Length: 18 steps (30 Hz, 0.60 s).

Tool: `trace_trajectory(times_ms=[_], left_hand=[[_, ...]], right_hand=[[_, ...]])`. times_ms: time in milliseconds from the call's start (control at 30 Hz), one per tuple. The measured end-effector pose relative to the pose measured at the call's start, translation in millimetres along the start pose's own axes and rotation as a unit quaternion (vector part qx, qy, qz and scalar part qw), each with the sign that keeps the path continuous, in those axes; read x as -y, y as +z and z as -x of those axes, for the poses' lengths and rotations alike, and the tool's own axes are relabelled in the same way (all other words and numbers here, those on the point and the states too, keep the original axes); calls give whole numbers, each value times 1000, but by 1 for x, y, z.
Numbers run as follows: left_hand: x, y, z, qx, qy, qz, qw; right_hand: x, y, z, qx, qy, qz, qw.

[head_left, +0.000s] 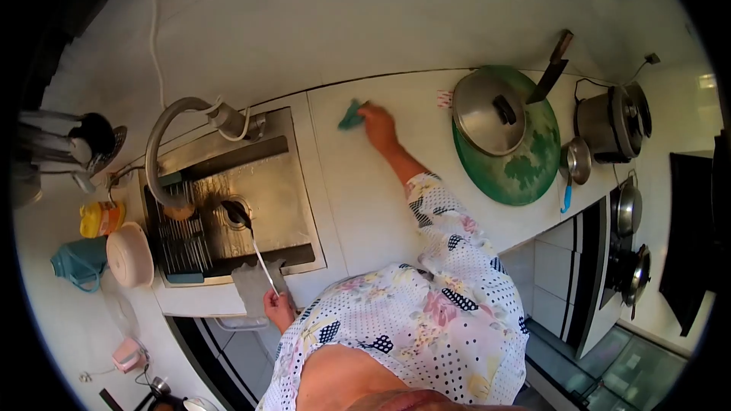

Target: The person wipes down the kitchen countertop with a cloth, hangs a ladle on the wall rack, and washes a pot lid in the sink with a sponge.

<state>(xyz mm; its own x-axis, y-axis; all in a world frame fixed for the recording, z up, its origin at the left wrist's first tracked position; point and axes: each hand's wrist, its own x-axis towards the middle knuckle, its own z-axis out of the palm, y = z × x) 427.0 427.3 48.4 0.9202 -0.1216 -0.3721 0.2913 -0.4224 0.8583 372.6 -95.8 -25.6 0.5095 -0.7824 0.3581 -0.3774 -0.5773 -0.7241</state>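
Note:
My right hand (379, 129) is closed on a green cloth (351, 116), which rests against the white counter to the right of the sink. At the sink's front edge, my left hand (279, 309) has its fingers around the handle end of a ladle (263, 260). The ladle's dark head reaches over the drain inside the metal sink (308, 217). A grey cloth (251, 289) drapes over the front rim beside my left hand.
A curved faucet (156, 148) arches over the sink. To the right, a green round board (525, 175) carries a metal lid (480, 116) and a cleaver (550, 80). Beyond are a small pan (579, 160) and a cooker (601, 125). A pink basin (129, 255) stands left.

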Motion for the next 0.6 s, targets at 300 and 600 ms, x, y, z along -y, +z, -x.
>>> trace_trajectory(times_ms=[300, 600], left_hand=[[1, 1, -1, -20, -14, -45, 999], [1, 13, -2, 2, -19, -38, 999]], right_hand=[[-179, -59, -88, -31, 215, 329, 919], [-43, 14, 20, 94, -18, 113, 989]])
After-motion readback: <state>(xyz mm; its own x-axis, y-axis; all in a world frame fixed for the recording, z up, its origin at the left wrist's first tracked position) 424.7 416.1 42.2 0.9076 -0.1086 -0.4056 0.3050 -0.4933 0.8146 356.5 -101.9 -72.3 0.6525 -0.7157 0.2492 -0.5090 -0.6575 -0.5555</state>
